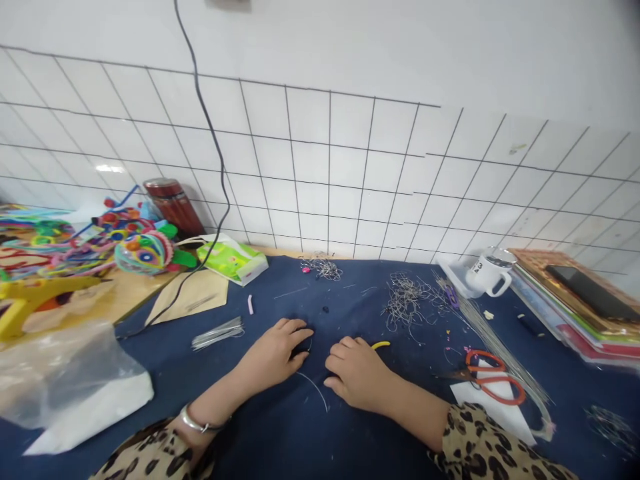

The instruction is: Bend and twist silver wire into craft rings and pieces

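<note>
My left hand (280, 350) lies low over the dark blue cloth, palm down, its thumb and fingers curved and apart. A thin wire (315, 389) bends across the cloth just below its fingertips; whether the fingers touch it I cannot tell. Close by on the right is my right hand (357, 370), fingers curled in and thumb near them. What they hold, if anything, is hidden. From behind its knuckles sticks out a curved yellow handle (381, 345); the rest of that tool is covered by the hand.
Tangled wire (405, 300) lies ahead on the right, near orange-handled scissors (495, 380), long straight wires (480, 323) and a white mug (490, 275). At left are a wire bundle (217, 333), a plastic bag (75, 387), a yellow glue gun (30, 300) and a black cord (220, 160).
</note>
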A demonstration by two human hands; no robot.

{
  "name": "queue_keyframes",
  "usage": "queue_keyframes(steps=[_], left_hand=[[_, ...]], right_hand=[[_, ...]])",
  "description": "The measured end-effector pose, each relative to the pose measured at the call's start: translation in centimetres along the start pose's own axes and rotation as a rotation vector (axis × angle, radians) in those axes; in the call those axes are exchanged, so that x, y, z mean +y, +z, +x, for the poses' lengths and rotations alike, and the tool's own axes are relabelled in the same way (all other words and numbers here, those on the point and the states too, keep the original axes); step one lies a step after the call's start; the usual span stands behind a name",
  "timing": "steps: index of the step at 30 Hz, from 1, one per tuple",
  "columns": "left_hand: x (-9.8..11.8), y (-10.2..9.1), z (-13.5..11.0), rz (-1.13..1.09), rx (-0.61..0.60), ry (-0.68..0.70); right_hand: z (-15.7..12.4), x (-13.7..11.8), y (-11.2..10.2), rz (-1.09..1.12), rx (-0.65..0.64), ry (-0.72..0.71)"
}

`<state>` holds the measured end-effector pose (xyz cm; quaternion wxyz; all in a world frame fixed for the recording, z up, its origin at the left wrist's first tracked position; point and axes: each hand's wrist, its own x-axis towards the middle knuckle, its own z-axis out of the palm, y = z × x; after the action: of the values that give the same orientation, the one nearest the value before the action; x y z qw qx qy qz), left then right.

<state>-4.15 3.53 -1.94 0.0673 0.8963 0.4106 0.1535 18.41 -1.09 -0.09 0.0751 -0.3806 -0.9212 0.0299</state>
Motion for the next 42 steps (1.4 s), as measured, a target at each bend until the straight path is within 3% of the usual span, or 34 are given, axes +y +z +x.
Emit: queue_keyframes(steps=[8, 15, 17, 20, 26, 30, 36, 42], left_hand=[[0.5, 0.5, 0.2, -0.066, 0.104, -0.057], [-0.2, -0.6, 0.2, -0.089, 0.078, -0.053], [-0.9, -1.2, 0.5, -0.081, 0.058, -0.119], [-2.2, -1.7, 1.0, -0.052, -0.012, -0.266], [-3.6, -0.6, 1.2, -0.078, -0.04, -0.341], [-3.6, 0.0, 0.7, -0.123, -0.039, -0.352], [-3.2, -0.5, 0.9, -0.515, 0.115, -0.353], [-2.3, -1.0, 1.0, -0.888, 0.223, -0.405]], right_hand=[[0.4, -0.1, -0.1, -0.016, -0.062, 0.012], [1.4, 0.1, -2.1, -0.014, -0.148, -0.051], [2.1, 0.5, -2.7, 0.01, -0.179, -0.052], [3.7, 1.1, -2.9, 0.078, -0.12, 0.073], [7.4, 1.6, 0.6, 0.339, -0.024, 0.366], [8.2, 1.3, 3.0, 0.313, 0.036, 0.453], [7.8, 1.3, 3.6, 0.376, 0.118, 0.432], [7.4, 2.3, 3.3, 0.84, 0.22, 0.435]])
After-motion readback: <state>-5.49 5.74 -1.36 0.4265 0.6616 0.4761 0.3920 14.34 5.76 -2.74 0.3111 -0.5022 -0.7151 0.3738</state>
